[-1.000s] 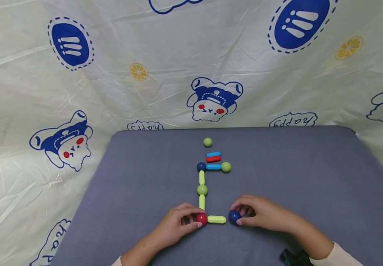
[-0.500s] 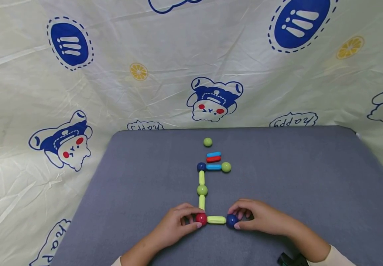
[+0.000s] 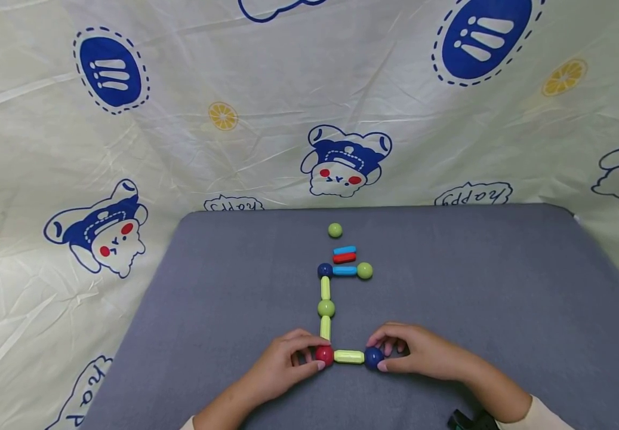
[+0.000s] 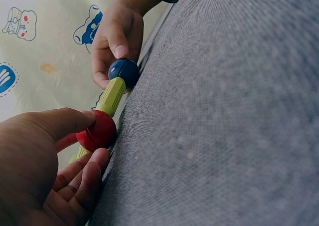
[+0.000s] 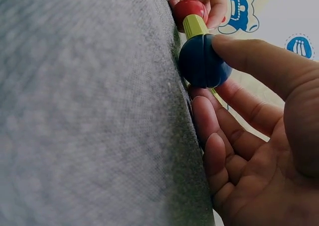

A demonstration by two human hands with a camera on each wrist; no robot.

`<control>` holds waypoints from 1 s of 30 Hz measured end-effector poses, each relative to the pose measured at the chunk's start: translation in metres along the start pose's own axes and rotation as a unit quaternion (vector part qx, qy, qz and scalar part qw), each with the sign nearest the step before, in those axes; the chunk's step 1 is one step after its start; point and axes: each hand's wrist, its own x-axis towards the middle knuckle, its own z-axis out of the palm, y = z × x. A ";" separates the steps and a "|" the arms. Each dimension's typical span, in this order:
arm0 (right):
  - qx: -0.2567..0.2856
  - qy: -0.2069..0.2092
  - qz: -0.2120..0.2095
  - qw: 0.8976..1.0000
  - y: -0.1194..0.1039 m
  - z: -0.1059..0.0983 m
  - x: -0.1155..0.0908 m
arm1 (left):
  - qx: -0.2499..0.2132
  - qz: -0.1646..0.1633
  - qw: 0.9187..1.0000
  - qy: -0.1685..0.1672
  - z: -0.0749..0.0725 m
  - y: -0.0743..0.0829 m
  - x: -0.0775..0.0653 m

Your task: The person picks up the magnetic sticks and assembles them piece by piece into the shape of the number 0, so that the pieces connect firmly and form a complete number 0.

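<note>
One bare left hand pinches a glossy red ball on the grey cloth-covered table. Touching that ball, a faceted yellow-green rod runs rightward to a glossy dark-blue ball at its other end, which the bare right hand pinches.

The head view looks forward and down from farthest off, the grey fabric tabletop across its lower middle. The close, tilted wrist views face each other, sharing the glossy red ball and glossy dark-blue ball, upper centre in the right one.
</note>
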 end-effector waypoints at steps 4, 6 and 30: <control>-0.007 0.000 0.002 1.000 0.001 0.000 0.001 | 0.000 -0.005 1.000 -0.002 -0.001 0.000 0.000; -0.010 0.002 0.004 1.000 0.002 0.001 0.001 | 0.001 -0.007 1.000 -0.002 -0.001 0.000 0.000; 0.061 0.093 -0.032 0.993 -0.006 0.001 0.003 | 0.018 -0.003 1.000 0.002 0.001 -0.004 0.001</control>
